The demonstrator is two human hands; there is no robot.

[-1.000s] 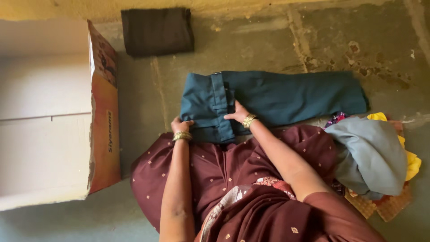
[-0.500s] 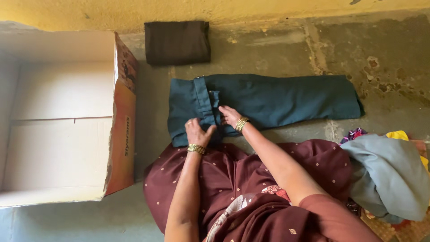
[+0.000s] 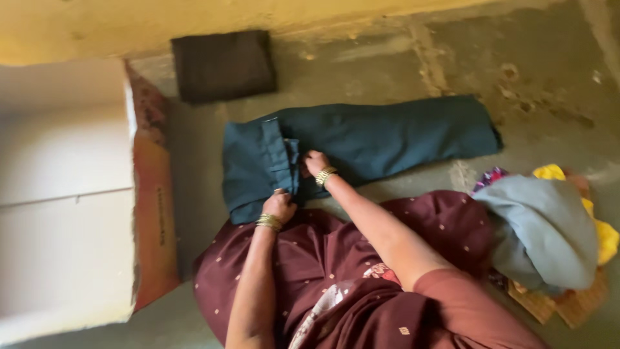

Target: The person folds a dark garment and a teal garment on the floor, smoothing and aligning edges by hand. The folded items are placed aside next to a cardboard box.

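A pair of dark teal trousers [image 3: 387,139] lies flat on the grey concrete floor [image 3: 542,71], laid out lengthwise, with the waistband end toward the left and the leg end reaching out to the right. The left hand [image 3: 279,207] sits at the near edge of the waistband end, its fingers curled down onto the cloth; it seems to be pinching the fabric, though the head view is too blurred here to be sure of the grip. The right hand [image 3: 315,163] rests on the trousers just beside the vertical waistband strip, palm down and fingers loosely bent against the fabric, not closed around anything that can be made out. Both wrists carry gold bangles. The person's lap, covered by a maroon dotted garment [image 3: 361,271], touches the near edge of the trousers. A folded dark brown cloth [image 3: 223,64] lies on the floor beyond the trousers, close to the yellow wall [image 3: 194,26]. On the left stands an open cardboard box [image 3: 155,213] with a pale inside. On the right, a heap of clothes has a grey-blue garment [image 3: 549,232] on top of a yellow one [image 3: 604,239].
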